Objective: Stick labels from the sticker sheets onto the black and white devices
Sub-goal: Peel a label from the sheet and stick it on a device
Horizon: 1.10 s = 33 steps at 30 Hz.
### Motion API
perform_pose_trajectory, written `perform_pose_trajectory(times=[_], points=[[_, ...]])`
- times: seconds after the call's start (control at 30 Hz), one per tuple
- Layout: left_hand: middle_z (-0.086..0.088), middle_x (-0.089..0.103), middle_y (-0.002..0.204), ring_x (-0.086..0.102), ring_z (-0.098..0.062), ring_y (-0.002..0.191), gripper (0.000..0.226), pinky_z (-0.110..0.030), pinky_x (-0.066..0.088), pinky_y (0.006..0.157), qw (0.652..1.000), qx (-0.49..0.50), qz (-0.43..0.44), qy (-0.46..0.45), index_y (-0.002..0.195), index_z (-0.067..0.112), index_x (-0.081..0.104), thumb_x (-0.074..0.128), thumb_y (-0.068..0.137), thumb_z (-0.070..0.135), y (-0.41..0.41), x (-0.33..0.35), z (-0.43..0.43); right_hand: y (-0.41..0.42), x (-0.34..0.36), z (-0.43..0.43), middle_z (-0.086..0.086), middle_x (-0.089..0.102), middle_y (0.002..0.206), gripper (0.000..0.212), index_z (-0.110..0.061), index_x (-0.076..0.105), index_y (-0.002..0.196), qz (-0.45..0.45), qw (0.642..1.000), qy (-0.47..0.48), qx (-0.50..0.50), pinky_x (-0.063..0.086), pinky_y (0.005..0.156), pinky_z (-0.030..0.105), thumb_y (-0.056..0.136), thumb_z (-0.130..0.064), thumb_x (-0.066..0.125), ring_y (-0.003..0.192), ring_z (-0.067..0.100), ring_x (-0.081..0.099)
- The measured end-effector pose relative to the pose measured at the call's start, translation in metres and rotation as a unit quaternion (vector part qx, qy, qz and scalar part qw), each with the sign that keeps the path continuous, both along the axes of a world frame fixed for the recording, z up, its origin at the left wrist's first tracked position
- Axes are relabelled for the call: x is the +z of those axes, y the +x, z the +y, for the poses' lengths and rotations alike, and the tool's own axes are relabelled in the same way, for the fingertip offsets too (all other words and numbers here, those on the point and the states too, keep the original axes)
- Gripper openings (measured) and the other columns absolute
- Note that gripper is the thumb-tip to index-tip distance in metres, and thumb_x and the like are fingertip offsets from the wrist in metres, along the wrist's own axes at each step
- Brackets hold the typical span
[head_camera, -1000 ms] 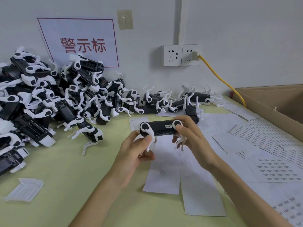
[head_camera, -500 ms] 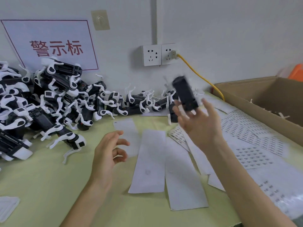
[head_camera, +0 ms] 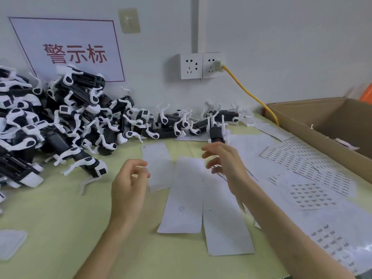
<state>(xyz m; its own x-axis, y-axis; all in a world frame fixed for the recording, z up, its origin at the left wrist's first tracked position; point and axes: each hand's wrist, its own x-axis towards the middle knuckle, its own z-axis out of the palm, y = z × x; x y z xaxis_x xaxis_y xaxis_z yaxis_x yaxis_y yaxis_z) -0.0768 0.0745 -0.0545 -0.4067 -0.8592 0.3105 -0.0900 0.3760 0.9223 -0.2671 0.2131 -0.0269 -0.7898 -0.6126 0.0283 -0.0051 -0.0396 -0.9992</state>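
Both hands are empty and hover over the pale yellow-green table (head_camera: 60, 222). Left hand (head_camera: 128, 184): released, fingers loosely curled, thumb close to the forefinger, nothing held. Right hand (head_camera: 225, 162): released, fingers spread and slightly bent, grasping nothing; its edges are motion-blurred. The heap of black-and-white plastic devices with curved white arms (head_camera: 60, 121) is piled against the wall at the left. A looser row of the same devices (head_camera: 177, 123) runs along the wall to below the white double wall socket (head_camera: 201, 65). A single black device (head_camera: 215, 134) sits just beyond the right fingertips; cannot tell if there is contact. White sticker sheets printed with rows of small dark labels (head_camera: 298, 160) overlap on the table to the right of the right hand, reaching the open brown cardboard box (head_camera: 314, 125) at the right edge. Blank white paper strips (head_camera: 187, 198) lie side by side on the table below and between the hands. A yellow cable (head_camera: 247, 93) runs from the socket down behind the box. A white sign with red border and red characters (head_camera: 66, 49) is on the wall above the heap. A small white plastic piece (head_camera: 10, 242) lies at the lower-left edge.
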Motion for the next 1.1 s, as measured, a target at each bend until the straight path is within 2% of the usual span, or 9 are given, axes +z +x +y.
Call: perform_pose_trajectory(times=[0.07, 0.13, 0.27, 0.37, 0.53, 0.67, 0.83, 1.0, 1.1], points=[[0.015, 0.065, 0.096, 0.058, -0.008, 0.078, 0.020, -0.033, 0.043, 0.066, 0.991, 0.063, -0.063, -0.101, 0.106, 0.027, 0.066, 0.061, 0.094, 0.012, 0.001, -0.003, -0.001, 0.013, -0.008, -0.005, -0.013, 0.069, 0.083, 0.019, -0.024, 0.072, 0.085, 0.224, 0.971, 0.082, 0.006, 0.045, 0.056, 0.021, 0.093, -0.013, 0.058, 0.060, 0.014, 0.059], [0.003, 0.061, 0.119, 0.056, -0.021, 0.103, 0.035, -0.038, 0.046, 0.077, 0.968, 0.113, -0.125, -0.186, 0.123, 0.022, 0.065, 0.065, 0.090, 0.009, 0.004, -0.004, -0.006, 0.023, -0.013, -0.008, -0.020, 0.068, 0.081, 0.022, -0.028, 0.070, 0.081, 0.331, 0.937, 0.104, 0.025, 0.049, 0.061, 0.025, 0.092, -0.012, 0.059, 0.062, 0.013, 0.059], [-0.014, 0.045, 0.151, 0.039, -0.038, 0.136, 0.066, -0.055, 0.036, 0.101, 0.916, 0.229, -0.214, -0.249, 0.142, 0.014, 0.055, 0.074, 0.079, 0.010, 0.012, -0.001, -0.021, 0.028, -0.017, -0.008, -0.012, 0.067, 0.069, 0.027, -0.033, 0.069, 0.080, 0.326, 0.940, 0.088, 0.059, 0.053, 0.063, 0.037, 0.090, -0.011, 0.057, 0.065, 0.014, 0.061], [-0.015, 0.029, 0.163, 0.031, -0.040, 0.146, 0.076, -0.058, 0.032, 0.108, 0.917, 0.240, -0.246, -0.202, 0.152, 0.015, 0.043, 0.074, 0.082, 0.014, 0.021, -0.002, -0.036, 0.028, -0.017, -0.008, -0.008, 0.067, 0.066, 0.028, -0.034, 0.069, 0.080, 0.329, 0.938, 0.088, 0.065, 0.051, 0.060, 0.033, 0.091, -0.010, 0.058, 0.063, 0.011, 0.061], [-0.010, 0.034, 0.151, 0.055, -0.042, 0.113, 0.062, -0.052, 0.042, 0.089, 0.920, 0.223, -0.266, -0.179, 0.144, 0.014, 0.048, 0.071, 0.087, 0.014, 0.030, -0.007, -0.048, 0.027, -0.016, -0.008, -0.007, 0.067, 0.065, 0.030, -0.034, 0.069, 0.080, 0.328, 0.939, 0.085, 0.064, 0.052, 0.059, 0.032, 0.091, -0.008, 0.058, 0.063, 0.012, 0.062], [-0.005, 0.038, 0.128, 0.052, -0.032, 0.087, 0.062, -0.042, 0.042, 0.068, 0.928, 0.249, -0.209, -0.180, 0.141, 0.017, 0.049, 0.076, 0.085, 0.016, 0.029, -0.004, -0.051, 0.026, -0.017, -0.008, -0.007, 0.066, 0.064, 0.030, -0.034, 0.069, 0.080, 0.331, 0.937, 0.085, 0.067, 0.051, 0.058, 0.029, 0.091, -0.008, 0.058, 0.061, 0.011, 0.062], [-0.008, 0.041, 0.126, 0.054, -0.032, 0.088, 0.035, -0.036, 0.039, 0.063, 0.938, 0.216, -0.185, -0.196, 0.115, 0.013, 0.063, 0.077, 0.083, 0.014, 0.026, -0.008, -0.047, 0.026, -0.019, -0.009, -0.007, 0.066, 0.063, 0.031, -0.034, 0.069, 0.080, 0.337, 0.935, 0.089, 0.070, 0.049, 0.058, 0.026, 0.091, -0.007, 0.058, 0.061, 0.010, 0.062], [0.004, 0.043, 0.119, 0.060, 0.001, 0.079, 0.027, -0.008, 0.044, 0.065, 0.983, 0.125, -0.036, -0.133, 0.097, 0.022, 0.068, 0.071, 0.083, 0.000, 0.024, -0.001, -0.043, 0.026, -0.019, -0.010, -0.007, 0.065, 0.062, 0.031, -0.034, 0.069, 0.080, 0.337, 0.935, 0.083, 0.071, 0.050, 0.059, 0.030, 0.090, -0.007, 0.058, 0.059, 0.009, 0.061], [0.002, 0.050, 0.111, 0.067, -0.027, 0.073, 0.028, -0.027, 0.056, 0.068, 0.996, 0.049, 0.053, -0.057, 0.088, 0.027, 0.070, 0.075, 0.080, 0.000, 0.022, 0.007, -0.037, 0.026, -0.020, -0.009, -0.008, 0.065, 0.063, 0.031, -0.035, 0.069, 0.080, 0.339, 0.934, 0.083, 0.074, 0.049, 0.058, 0.027, 0.090, -0.008, 0.057, 0.060, 0.010, 0.061]])
